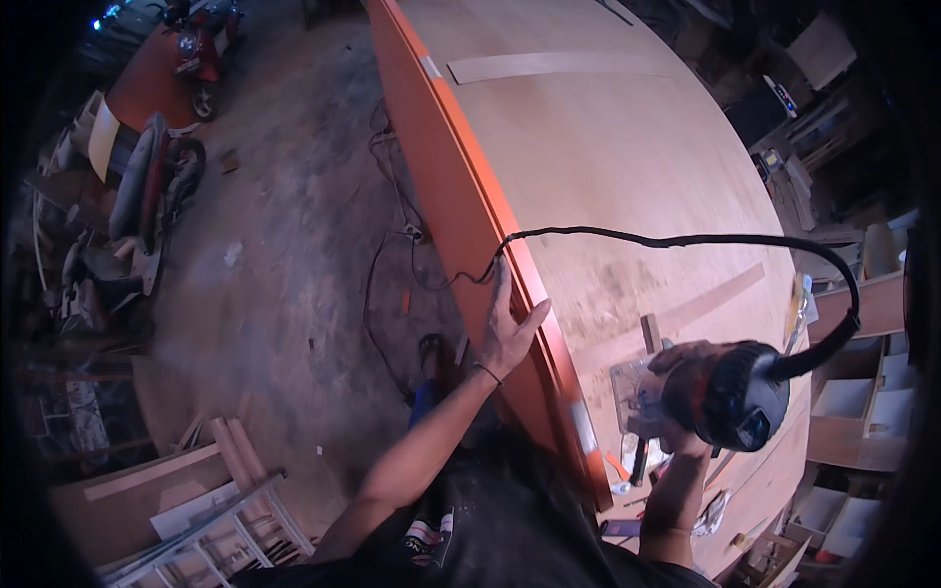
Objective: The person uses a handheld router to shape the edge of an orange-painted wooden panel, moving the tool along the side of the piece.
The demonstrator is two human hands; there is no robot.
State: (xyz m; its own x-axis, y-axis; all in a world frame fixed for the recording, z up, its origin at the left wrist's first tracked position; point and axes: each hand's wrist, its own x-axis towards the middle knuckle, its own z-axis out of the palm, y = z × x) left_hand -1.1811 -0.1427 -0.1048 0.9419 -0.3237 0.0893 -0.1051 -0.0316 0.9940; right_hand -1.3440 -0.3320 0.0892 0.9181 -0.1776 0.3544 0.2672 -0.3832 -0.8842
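Observation:
My right hand [676, 446] is wrapped round a black trim router [737, 397], whose clear base plate [632, 394] shows on its left side. The tool lies tilted over the pale wooden worktop, and its black cord [676, 239] loops up and back across to the left. An orange panel [431, 167] stands on edge along the worktop's left side. On its upper edge rests my left hand [510, 333], fingers stretched along the panel and thumb spread away over the edge. A small wood block [651, 333] sits just beyond the router.
Thin wood strips [549, 67] lie on the worktop [608, 147]. Loose tools and scraps are scattered near its close edge. Cables [377, 255] trail over the floor at left. A parked motorbike [147, 211], an aluminium ladder [230, 534] and open boxes [848, 400] stand around.

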